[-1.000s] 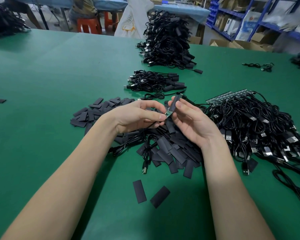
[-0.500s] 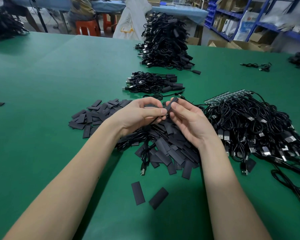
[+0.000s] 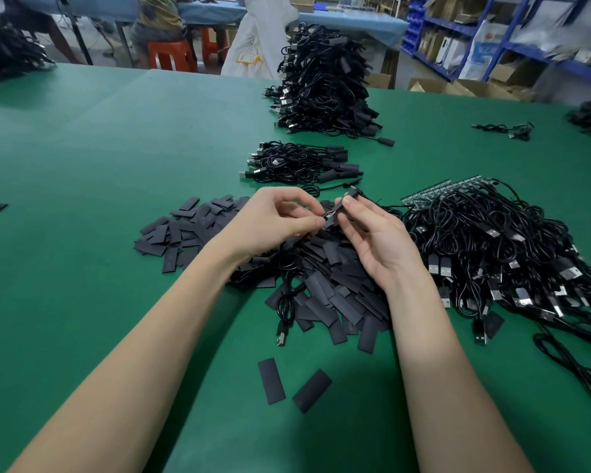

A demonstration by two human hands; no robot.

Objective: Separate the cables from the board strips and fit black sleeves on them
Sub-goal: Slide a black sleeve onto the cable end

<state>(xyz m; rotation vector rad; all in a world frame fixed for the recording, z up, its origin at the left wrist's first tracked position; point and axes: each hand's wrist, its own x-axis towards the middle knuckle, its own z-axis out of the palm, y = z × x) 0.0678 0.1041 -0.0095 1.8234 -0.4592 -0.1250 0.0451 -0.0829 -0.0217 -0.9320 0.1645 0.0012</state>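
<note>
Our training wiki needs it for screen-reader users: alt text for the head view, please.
Over a green table, the left hand and right hand work a black sleeve onto a cable end, above a pile of loose sleeves.

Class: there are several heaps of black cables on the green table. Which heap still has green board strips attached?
The sprawling cable heap beside the right hand: green board strips show at its far edge. The other heaps show none.

I can't read any text here. The white bag [image 3: 253, 39] behind the tall cable pile [image 3: 321, 83] carries a yellow mark and a small tag, and the cartons [image 3: 475, 49] on the shelves beyond it show print, all too blurred to read.
</note>
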